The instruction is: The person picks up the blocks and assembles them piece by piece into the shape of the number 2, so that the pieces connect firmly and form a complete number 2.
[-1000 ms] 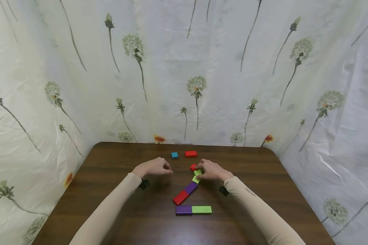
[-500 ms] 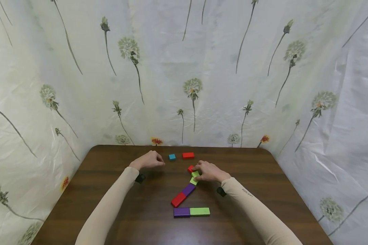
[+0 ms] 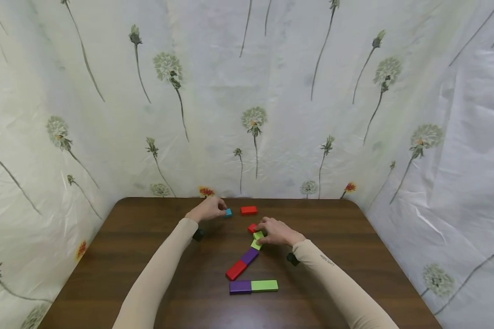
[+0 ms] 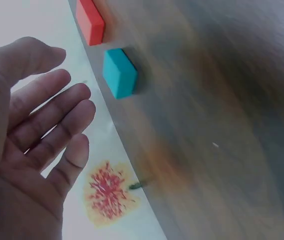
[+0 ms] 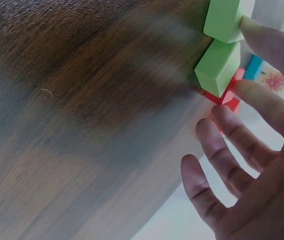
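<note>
My left hand (image 3: 209,209) is at the back of the table, fingertips right at the left side of a small blue block (image 3: 228,212). In the left wrist view its fingers (image 4: 72,112) are loosely bent, with a gap between them and the blue block (image 4: 119,74). My right hand (image 3: 277,231) reaches over a slanting row of blocks. Its thumb touches one green block (image 5: 227,20), and the index fingertip is at a small red block (image 5: 226,92) beyond the second green block (image 5: 217,67). The other fingers are spread and hold nothing.
The slanting row continues toward me with a purple block (image 3: 250,256) and a red block (image 3: 236,270). Closer stand a purple block (image 3: 240,287) and a long green block (image 3: 265,285), end to end. Another red block (image 3: 249,210) lies near the back edge by the flowered cloth (image 3: 288,137).
My left hand has moved away toward the back edge and then right, up to the blue block. The right hand stays at the green and red blocks. The head view has shifted slightly.
</note>
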Available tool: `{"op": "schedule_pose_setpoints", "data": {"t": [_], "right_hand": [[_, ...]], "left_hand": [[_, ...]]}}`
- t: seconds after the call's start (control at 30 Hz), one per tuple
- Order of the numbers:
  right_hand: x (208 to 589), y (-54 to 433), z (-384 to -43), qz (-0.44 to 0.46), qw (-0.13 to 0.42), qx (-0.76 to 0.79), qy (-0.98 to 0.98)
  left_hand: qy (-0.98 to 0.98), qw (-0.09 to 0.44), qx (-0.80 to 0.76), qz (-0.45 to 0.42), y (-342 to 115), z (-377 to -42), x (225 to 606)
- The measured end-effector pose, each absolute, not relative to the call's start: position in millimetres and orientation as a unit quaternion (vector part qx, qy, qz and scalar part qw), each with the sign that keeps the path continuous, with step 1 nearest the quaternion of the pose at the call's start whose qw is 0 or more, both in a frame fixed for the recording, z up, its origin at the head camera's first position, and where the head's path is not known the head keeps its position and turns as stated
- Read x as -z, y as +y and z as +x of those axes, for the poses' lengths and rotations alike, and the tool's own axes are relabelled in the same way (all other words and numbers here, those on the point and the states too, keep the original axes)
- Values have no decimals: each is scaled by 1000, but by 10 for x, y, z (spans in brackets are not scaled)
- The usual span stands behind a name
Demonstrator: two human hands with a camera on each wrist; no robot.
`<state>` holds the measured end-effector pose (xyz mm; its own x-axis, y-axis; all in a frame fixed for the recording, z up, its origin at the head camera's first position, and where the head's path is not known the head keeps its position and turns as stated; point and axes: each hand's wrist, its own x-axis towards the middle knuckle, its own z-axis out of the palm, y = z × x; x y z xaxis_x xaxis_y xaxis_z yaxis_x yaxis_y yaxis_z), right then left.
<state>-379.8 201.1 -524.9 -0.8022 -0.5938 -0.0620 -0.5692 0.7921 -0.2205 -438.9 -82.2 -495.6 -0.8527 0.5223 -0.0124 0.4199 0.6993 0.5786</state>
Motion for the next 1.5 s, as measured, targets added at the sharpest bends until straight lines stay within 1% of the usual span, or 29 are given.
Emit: {"op": "schedule_pose_setpoints", "data": {"t": [0.17, 0.4, 0.67, 0.87, 1.23, 1.5], "right_hand": [[5300, 2015, -3799, -310, 64, 93, 944], [5328, 2045, -3803, -305, 57, 91, 946], [5299, 2047, -3787, -310, 63, 90, 944], [5268, 2039, -3780, -306, 70, 89, 945], [5248, 2044, -3787, -305, 71, 94, 945], [5238, 2044, -3776, -311, 70, 95, 943]], "left_hand": [[917, 73, -283, 271, -684, -4463, 4951], [927, 60, -264, 259, -504, -4539, 4962], [933, 46, -243, 262, -333, -4561, 4976], [939, 30, -218, 265, -216, -4603, 5048], [951, 12, -188, 245, -24, -4625, 5157], [962, -31, -101, 251, 38, -4600, 5259]]}}
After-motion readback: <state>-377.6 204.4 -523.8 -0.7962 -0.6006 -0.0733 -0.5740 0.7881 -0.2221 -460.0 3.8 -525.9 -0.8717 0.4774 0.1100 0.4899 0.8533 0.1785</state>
